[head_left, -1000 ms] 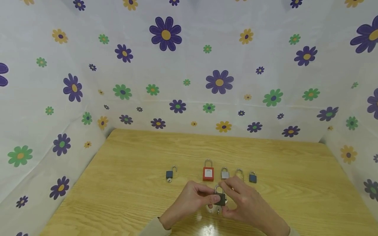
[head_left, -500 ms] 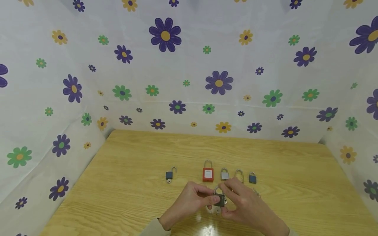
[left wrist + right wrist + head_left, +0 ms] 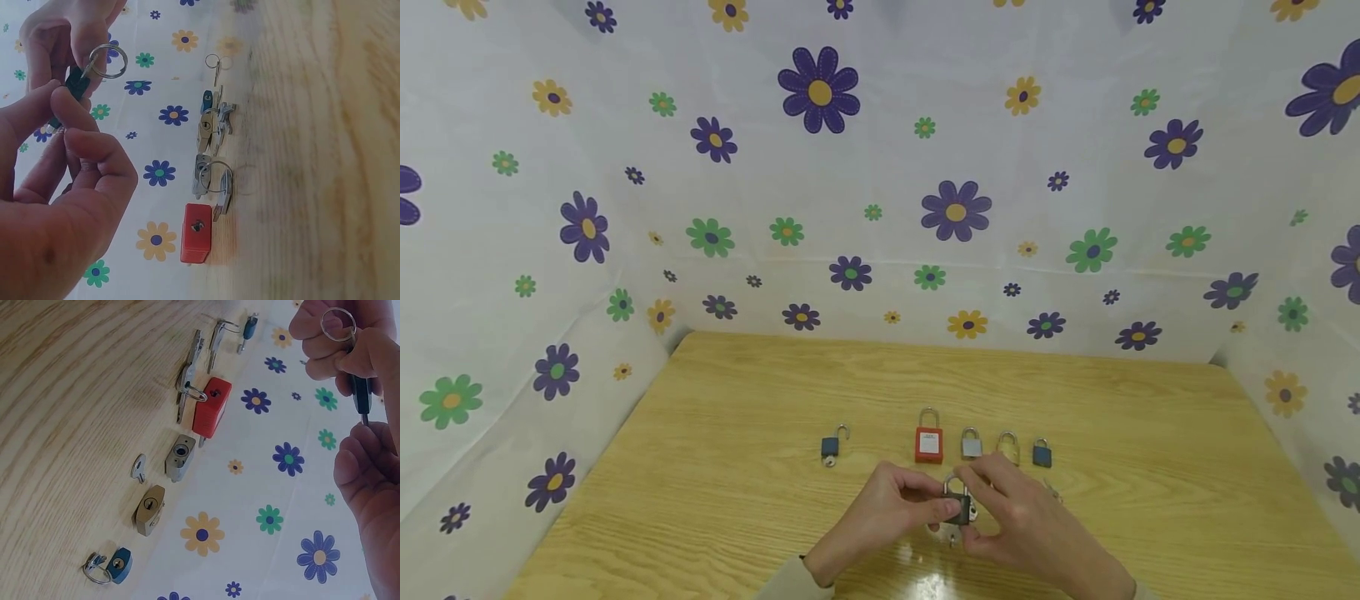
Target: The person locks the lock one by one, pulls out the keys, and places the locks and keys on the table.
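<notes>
A small dark padlock (image 3: 961, 518) with a silver shackle is held between both hands over the near part of the table. My left hand (image 3: 880, 508) pinches its body from the left, thumb across the front. From the right, my right hand (image 3: 1026, 521) grips it with a fingertip at the shackle's top and the thumb at the body's lower edge. A key ring (image 3: 107, 61) hangs at the padlock's underside in the left wrist view, with a small key (image 3: 952, 540) below the body in the head view. Fingers hide part of the padlock.
Behind the hands stand a red padlock (image 3: 928, 450), a grey one (image 3: 972, 448), a brass one (image 3: 1011, 452) and a blue one (image 3: 1042, 454). Another blue padlock (image 3: 830, 447), shackle swung out, lies left. Loose keys (image 3: 187, 381) lie in front. Flowered cloth (image 3: 880, 150) surrounds the table.
Both hands keep the same hold on the padlock, which sits a touch lower in view. A loose key beside my right hand has come out from behind it.
</notes>
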`<state>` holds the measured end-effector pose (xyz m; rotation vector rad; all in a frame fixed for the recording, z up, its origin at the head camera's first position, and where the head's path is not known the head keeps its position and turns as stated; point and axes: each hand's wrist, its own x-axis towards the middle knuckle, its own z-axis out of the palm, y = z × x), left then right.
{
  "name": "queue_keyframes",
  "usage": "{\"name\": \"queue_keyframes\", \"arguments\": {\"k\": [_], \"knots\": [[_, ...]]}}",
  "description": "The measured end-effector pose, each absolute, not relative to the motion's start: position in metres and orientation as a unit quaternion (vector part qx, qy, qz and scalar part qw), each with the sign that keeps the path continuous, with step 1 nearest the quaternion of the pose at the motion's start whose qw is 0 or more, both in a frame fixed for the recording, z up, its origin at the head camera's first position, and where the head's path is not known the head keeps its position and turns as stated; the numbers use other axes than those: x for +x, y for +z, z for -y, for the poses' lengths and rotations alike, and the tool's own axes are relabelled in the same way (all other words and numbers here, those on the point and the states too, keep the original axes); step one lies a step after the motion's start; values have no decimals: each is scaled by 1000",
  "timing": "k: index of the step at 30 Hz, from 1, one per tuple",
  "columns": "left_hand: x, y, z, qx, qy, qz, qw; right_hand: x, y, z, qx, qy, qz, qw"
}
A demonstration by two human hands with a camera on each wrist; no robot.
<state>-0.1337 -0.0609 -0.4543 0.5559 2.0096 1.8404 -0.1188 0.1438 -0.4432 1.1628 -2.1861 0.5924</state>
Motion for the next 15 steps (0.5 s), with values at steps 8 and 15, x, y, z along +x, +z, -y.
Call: {"name": "queue_keyframes", "arguments": {"k": [8, 15], "knots": [[-137, -459, 63, 190, 642, -718, 189, -118, -444, -145, 434, 226, 826, 280], [-139, -461, 65, 196, 644, -718, 177, -118, -446, -146, 433, 233, 828, 270]]}}
